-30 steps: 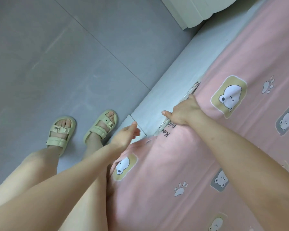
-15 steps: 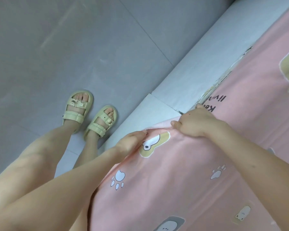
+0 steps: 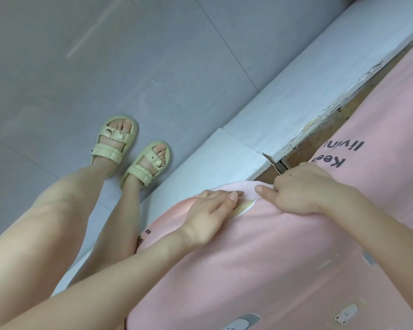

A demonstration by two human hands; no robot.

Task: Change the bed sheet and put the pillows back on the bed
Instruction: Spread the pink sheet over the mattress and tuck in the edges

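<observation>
**Hands at the sheet corner**

Right hand (image 3: 305, 189) is closed on the pink sheet (image 3: 260, 258), bunching its edge right at the bed frame (image 3: 296, 96) corner. My left hand (image 3: 210, 210) lies just beside it, fingers together and flat on the cloth, pressing rather than gripping. From the head view, I judge the step is fitting this corner: I would hold the cloth taut with the left and pull the edge down over the corner with the right, clear of the frame's chipped rim. Beyond the frame lies grey tiled floor (image 3: 105, 67), with my sandals (image 3: 129, 148) on it. No pillows in view.
</observation>
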